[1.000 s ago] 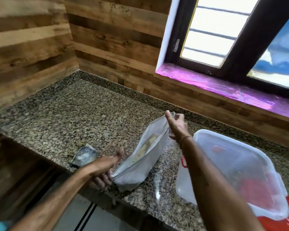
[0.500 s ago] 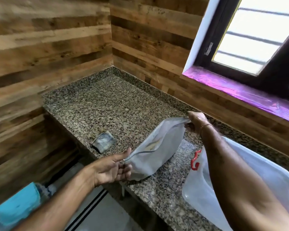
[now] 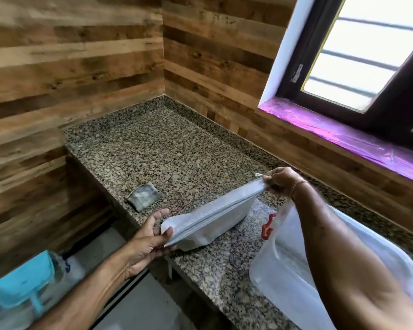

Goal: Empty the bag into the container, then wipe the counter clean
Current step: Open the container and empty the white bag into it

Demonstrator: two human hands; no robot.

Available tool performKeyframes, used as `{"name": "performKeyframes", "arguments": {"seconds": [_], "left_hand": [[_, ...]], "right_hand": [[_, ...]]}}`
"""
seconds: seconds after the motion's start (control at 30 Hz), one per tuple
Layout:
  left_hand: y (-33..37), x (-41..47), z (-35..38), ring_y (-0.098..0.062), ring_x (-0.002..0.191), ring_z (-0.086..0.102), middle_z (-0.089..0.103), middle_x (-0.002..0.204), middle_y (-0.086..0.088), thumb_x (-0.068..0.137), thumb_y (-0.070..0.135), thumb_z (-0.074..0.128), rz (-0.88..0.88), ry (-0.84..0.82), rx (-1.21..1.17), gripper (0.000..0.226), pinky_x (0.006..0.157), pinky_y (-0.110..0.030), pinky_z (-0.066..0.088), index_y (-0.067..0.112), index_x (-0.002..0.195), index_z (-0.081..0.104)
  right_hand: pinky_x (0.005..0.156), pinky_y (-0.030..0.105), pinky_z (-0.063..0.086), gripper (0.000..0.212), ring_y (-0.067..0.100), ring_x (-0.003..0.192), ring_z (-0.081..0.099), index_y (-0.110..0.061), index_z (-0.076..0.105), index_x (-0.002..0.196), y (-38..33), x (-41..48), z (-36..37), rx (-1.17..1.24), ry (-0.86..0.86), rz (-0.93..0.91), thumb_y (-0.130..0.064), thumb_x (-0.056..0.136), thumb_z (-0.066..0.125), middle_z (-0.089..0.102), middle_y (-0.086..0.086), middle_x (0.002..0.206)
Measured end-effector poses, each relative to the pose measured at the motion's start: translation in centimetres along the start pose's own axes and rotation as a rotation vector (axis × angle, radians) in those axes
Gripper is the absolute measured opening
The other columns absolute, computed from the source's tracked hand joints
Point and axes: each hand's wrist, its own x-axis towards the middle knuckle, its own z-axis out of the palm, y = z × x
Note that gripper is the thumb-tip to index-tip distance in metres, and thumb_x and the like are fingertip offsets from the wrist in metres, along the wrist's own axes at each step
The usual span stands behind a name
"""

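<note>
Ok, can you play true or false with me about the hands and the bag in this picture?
1. The left hand and the right hand both hold the bag. True.
2. The bag hangs over the container. False: it is stretched over the counter, beside the container.
3. A folded cloth lies on the counter, and no hand touches it. True.
4. The container's clip is blue. False: it is red.

White plastic zip bag (image 3: pixel 212 217) stretched slantwise above front edge of speckled granite counter (image 3: pixel 177 151), clear plastic container (image 3: pixel 284 270) on counter's right, folded grey cloth (image 3: pixel 142 195) near its front.
</note>
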Motion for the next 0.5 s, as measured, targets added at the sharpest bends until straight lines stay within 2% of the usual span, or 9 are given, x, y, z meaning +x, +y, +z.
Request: {"name": "performKeyframes", "arguments": {"seconds": [0.07, 0.1, 0.17, 0.23, 0.3, 0.33, 0.4, 0.47, 0.5], "left_hand": [[0.4, 0.0, 0.0, -0.023, 0.077, 0.072, 0.057, 0.134, -0.02, 0.043, 0.037, 0.104, -0.076, -0.018, -0.087, 0.113, 0.065, -0.033, 0.064, 0.03, 0.142, 0.05], [0.8, 0.1, 0.0, -0.023, 0.074, 0.069, 0.057, 0.132, -0.02, 0.058, 0.038, 0.097, -0.117, -0.01, -0.129, 0.098, 0.064, -0.034, 0.064, 0.028, 0.143, 0.049], [1.2, 0.9, 0.0, -0.024, 0.071, 0.069, 0.064, 0.116, -0.02, 0.087, 0.049, 0.069, -0.204, 0.024, -0.149, 0.066, 0.064, -0.039, 0.065, 0.015, 0.14, 0.053], [1.4, 2.1, -0.1, -0.026, 0.068, 0.071, 0.069, 0.107, -0.026, 0.094, 0.062, 0.051, -0.292, 0.036, -0.071, 0.071, 0.062, -0.04, 0.065, 0.002, 0.132, 0.059], [1.5, 3.5, 0.1, -0.027, 0.064, 0.073, 0.07, 0.112, -0.031, 0.093, 0.067, 0.048, -0.353, 0.022, -0.007, 0.077, 0.054, -0.037, 0.063, 0.0, 0.129, 0.061], [1.5, 4.0, 0.2, -0.028, 0.063, 0.073, 0.07, 0.111, -0.032, 0.091, 0.066, 0.052, -0.379, 0.009, 0.005, 0.078, 0.051, -0.036, 0.063, 0.0, 0.13, 0.061], [1.3, 5.2, -0.1, -0.033, 0.07, 0.074, 0.069, 0.111, -0.033, 0.077, 0.062, 0.076, -0.388, 0.003, 0.007, 0.089, 0.056, -0.038, 0.064, -0.004, 0.134, 0.058], [0.6, 5.9, -0.7, -0.037, 0.087, 0.073, 0.064, 0.126, -0.037, 0.048, 0.048, 0.101, -0.377, -0.02, -0.009, 0.116, 0.067, -0.041, 0.066, -0.007, 0.138, 0.054], [0.2, 6.1, -0.9, -0.037, 0.09, 0.073, 0.063, 0.128, -0.037, 0.038, 0.039, 0.106, -0.373, -0.034, -0.034, 0.123, 0.068, -0.042, 0.066, -0.007, 0.139, 0.053]], "right_hand": [[0.032, 0.019, 0.048, 0.012, 0.005, 0.033, 0.057, -0.006, 0.06, 0.105, -0.3, 0.1, -0.2, -0.11, -0.01, -0.005, 0.0, 0.097, 0.066, 0.055, 0.009, 0.071], [0.033, 0.018, 0.047, 0.015, 0.006, 0.036, 0.059, -0.006, 0.062, 0.11, -0.4, 0.5, -0.3, -0.176, -0.014, -0.013, -0.001, 0.097, 0.066, 0.055, 0.008, 0.072], [0.039, 0.018, 0.05, 0.027, 0.013, 0.057, 0.065, -0.001, 0.067, 0.122, -0.7, 1.1, -0.4, -0.333, -0.026, -0.028, -0.005, 0.096, 0.067, 0.061, 0.007, 0.08], [0.064, 0.024, 0.059, 0.035, 0.024, 0.089, 0.069, -0.003, 0.068, 0.127, -1.2, 1.9, -0.3, -0.553, -0.017, -0.047, -0.014, 0.094, 0.068, 0.07, 0.009, 0.102], [0.091, 0.031, 0.057, 0.039, 0.026, 0.112, 0.069, -0.014, 0.072, 0.126, -1.9, 2.1, 0.1, -0.691, 0.048, -0.079, -0.023, 0.089, 0.073, 0.072, 0.008, 0.122], [0.094, 0.031, 0.056, 0.04, 0.025, 0.112, 0.069, -0.018, 0.074, 0.123, -2.2, 2.3, 0.4, -0.74, 0.072, -0.091, -0.025, 0.084, 0.077, 0.073, 0.007, 0.122], [0.092, 0.032, 0.056, 0.038, 0.027, 0.108, 0.071, -0.015, 0.076, 0.119, -2.9, 3.0, 1.3, -0.794, 0.049, -0.11, -0.024, 0.083, 0.078, 0.075, 0.01, 0.116], [0.088, 0.036, 0.058, 0.031, 0.03, 0.104, 0.072, -0.002, 0.073, 0.116, -3.9, 3.5, 2.0, -0.829, -0.021, -0.098, -0.016, 0.088, 0.071, 0.074, 0.014, 0.111], [0.082, 0.036, 0.059, 0.026, 0.027, 0.095, 0.074, -0.001, 0.073, 0.113, -4.3, 3.4, 2.6, -0.842, -0.068, -0.081, -0.013, 0.09, 0.07, 0.073, 0.014, 0.105]]}}
